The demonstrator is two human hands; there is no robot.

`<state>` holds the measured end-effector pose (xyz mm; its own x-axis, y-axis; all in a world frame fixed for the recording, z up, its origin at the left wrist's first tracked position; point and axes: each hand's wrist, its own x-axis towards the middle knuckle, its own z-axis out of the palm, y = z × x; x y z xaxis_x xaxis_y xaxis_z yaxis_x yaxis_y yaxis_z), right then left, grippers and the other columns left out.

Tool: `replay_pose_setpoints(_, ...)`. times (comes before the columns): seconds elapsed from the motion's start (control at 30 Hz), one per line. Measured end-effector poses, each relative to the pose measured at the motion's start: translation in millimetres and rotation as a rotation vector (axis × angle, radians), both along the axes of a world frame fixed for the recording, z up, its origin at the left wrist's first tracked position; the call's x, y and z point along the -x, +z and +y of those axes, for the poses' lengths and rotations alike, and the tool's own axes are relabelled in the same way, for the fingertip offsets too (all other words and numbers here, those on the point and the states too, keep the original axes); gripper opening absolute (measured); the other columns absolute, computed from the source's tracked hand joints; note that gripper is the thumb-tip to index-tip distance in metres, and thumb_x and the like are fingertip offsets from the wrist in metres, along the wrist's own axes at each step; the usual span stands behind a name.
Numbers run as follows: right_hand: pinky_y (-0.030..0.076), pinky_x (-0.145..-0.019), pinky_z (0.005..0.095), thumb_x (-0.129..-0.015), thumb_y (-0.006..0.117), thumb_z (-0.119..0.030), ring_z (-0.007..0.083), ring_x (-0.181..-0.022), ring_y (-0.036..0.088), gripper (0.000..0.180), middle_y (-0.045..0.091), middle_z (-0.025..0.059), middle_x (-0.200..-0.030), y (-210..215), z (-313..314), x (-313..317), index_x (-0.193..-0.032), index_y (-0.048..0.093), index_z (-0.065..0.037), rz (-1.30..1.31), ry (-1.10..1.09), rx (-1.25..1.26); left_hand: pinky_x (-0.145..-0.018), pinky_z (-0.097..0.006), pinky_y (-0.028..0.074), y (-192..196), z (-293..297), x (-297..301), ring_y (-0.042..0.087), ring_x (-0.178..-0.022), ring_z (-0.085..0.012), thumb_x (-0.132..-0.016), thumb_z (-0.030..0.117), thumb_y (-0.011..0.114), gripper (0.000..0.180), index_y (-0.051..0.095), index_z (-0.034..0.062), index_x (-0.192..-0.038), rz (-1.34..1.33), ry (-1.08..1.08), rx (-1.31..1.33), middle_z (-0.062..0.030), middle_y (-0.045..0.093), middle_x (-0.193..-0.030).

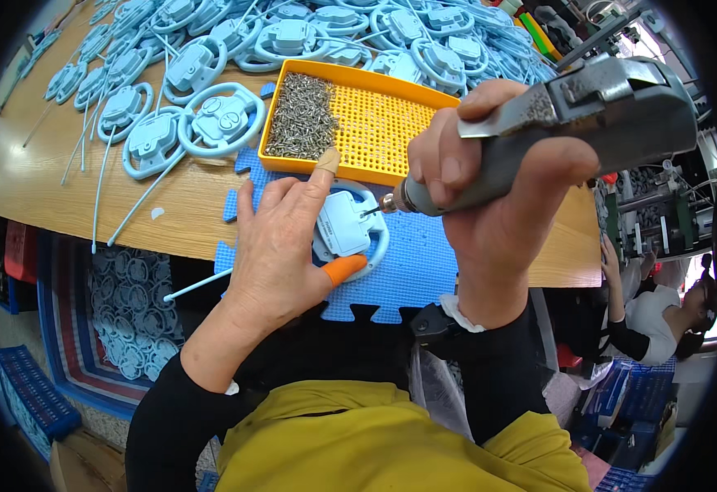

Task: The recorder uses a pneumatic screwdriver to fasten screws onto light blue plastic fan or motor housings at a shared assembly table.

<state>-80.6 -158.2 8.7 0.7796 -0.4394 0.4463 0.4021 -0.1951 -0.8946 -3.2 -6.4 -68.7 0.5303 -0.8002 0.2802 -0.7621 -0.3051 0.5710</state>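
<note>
A light blue plastic part shaped like a toy steering wheel (348, 223) lies on the blue foam mat (424, 262), its thin stem pointing left. My left hand (272, 238) grips it from the left, with an orange cover on the thumb and a tan wrap on a fingertip near the tray. In my right hand (489, 189) is a grey power screwdriver (604, 123) with a metal lever. Its thin bit meets the right side of the part's centre housing; any screw under the tip is too small to see. Just beyond stands a yellow tray (350, 170) with small screws (299, 119) heaped at its left.
Many similar light blue wheels (293, 37) are piled across the back and left of the wooden table (30, 176). More wheels fill a striped container (133, 299) below the left edge. At right, another person (662, 324) sits near metal machinery (662, 201).
</note>
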Motion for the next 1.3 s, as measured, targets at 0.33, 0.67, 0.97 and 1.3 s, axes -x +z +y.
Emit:
replay_pose_setpoints(0.33,0.037,-0.049,0.0264,-0.077,0.045,-0.079,0.012,-0.049,0.044,0.075,0.048,0.0009,-0.059,-14,13,3,-0.096,0.052,-0.006,0.032,-0.008,0.025,-0.105,-0.057,0.02,-6,5,7,0.048,-0.111,-0.0286,-0.065,0.03,0.083,0.101,0.029,0.0052,-0.146,0.029,-0.01,0.003,-0.0112,0.057,-0.107)
replay_pose_setpoints(0.67,0.037,-0.045,0.0253,-0.077,0.054,-0.072,0.0119,-0.048,0.045,0.068,0.048,0.0026,-0.056,-7,8,-13,-0.09,0.049,-0.005,0.013,0.023,0.06,-0.105,-0.057,0.02,-4,1,1,0.048,-0.109,-0.0288,-0.063,0.029,0.083,0.101,0.029,0.005,-0.145,0.023,-0.04,-0.013,-0.0087,0.058,-0.103)
replay_pose_setpoints(0.97,0.035,-0.04,0.0243,-0.088,0.064,-0.038,0.0102,-0.045,0.046,0.037,0.049,0.0025,-0.055,2,20,-28,-0.089,0.054,-0.003,0.022,0.188,0.058,-0.103,-0.056,0.022,-4,4,0,0.048,-0.11,-0.0282,-0.063,0.032,0.083,0.101,0.03,0.0039,-0.144,-0.07,-0.009,-0.003,-0.0098,0.058,-0.109)
replay_pose_setpoints(1.3,0.035,-0.046,0.0255,-0.084,0.064,-0.054,0.0105,-0.05,0.045,0.053,0.046,-0.0001,-0.06,-4,-22,16,-0.1,0.053,-0.005,-0.2,0.135,-0.223,-0.098,-0.05,0.031,18,72,-1,0.049,-0.106,-0.0327,-0.065,0.027,0.08,0.081,0.043,0.0044,-0.134,0.024,-0.039,0.017,-0.0151,0.054,-0.107)
